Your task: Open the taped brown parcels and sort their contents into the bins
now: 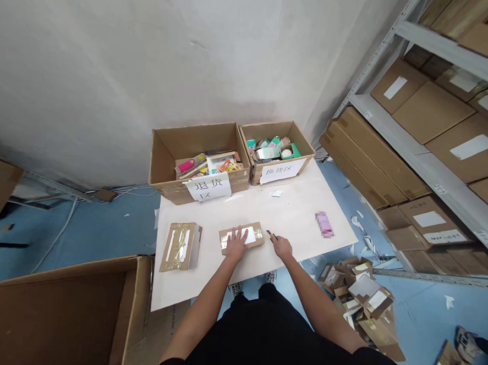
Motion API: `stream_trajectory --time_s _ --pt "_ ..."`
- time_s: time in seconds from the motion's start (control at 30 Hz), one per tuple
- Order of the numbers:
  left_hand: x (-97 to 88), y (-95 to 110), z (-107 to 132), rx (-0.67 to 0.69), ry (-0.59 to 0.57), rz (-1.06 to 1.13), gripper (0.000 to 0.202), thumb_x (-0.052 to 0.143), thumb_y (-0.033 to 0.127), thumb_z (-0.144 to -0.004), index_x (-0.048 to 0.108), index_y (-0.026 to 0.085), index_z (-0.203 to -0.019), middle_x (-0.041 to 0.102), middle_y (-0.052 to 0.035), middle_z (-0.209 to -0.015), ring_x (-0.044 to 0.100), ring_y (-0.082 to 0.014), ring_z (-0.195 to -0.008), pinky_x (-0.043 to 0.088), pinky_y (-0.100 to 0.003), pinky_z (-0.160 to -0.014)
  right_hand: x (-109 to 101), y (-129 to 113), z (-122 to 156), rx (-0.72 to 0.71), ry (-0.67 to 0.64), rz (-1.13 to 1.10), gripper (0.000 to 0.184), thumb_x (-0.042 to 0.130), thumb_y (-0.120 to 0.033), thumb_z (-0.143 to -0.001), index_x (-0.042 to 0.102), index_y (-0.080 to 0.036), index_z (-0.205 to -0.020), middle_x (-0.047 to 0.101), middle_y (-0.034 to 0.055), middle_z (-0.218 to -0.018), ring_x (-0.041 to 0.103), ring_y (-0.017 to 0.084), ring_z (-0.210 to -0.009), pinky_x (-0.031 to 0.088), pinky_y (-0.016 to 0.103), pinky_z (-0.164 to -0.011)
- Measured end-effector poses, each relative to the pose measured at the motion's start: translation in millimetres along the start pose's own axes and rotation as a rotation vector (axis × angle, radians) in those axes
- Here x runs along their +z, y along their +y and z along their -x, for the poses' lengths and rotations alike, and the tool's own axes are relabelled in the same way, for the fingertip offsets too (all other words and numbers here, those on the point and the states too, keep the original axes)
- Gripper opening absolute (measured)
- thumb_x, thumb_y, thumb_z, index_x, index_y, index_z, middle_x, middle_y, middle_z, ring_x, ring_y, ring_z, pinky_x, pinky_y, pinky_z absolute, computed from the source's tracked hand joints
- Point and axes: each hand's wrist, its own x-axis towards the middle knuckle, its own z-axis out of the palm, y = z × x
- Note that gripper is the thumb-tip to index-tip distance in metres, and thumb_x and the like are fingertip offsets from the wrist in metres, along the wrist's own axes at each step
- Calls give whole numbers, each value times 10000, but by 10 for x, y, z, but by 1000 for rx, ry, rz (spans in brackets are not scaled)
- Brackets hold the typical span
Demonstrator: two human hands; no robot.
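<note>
My left hand point(236, 245) lies with fingers spread on top of a small taped cardboard box point(258, 234) with a white label. Just right of that box, my right hand point(282, 247) is wrapped round a box cutter point(270, 234), its tip pointing up and left, apart from the box. A second taped carton point(179, 247) stands on the white table point(300, 208) to the left. On the table's right side lies a pink pixelated item point(324, 225).
Two open boxes with paper signs stand at the table's back: a larger one point(161, 183) and a smaller one point(304, 139), both holding packages. A big open carton point(137, 308) is at left. Shelving point(415, 143) rises at right, above discarded boxes point(369, 300). A person's shoe point(466, 345) shows lower right.
</note>
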Motion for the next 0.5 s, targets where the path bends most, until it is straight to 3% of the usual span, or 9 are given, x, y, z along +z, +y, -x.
stream_trajectory --time_s 0.23,0.5 --pt "-24 -19 -13 -2 -17 5 794 539 440 -978 188 322 -1680 47 -59 -1776 19 -356 -1629 183 -581 -1286 -27 -253 -219 -32 -33 -24 607 386 -642 -1052 771 -173 -1029 765 182 -1120 708 298 -1088 507 329 -872" --pt "-5 11 -21 -14 -20 7 795 553 435 -982 186 336 -1680 50 -38 -1779 14 -348 -1630 178 -550 -1292 34 -45 -67 -100 -88 19 621 357 -647 -1057 749 -171 -985 771 159 -1052 729 282 -1024 512 316 -839"
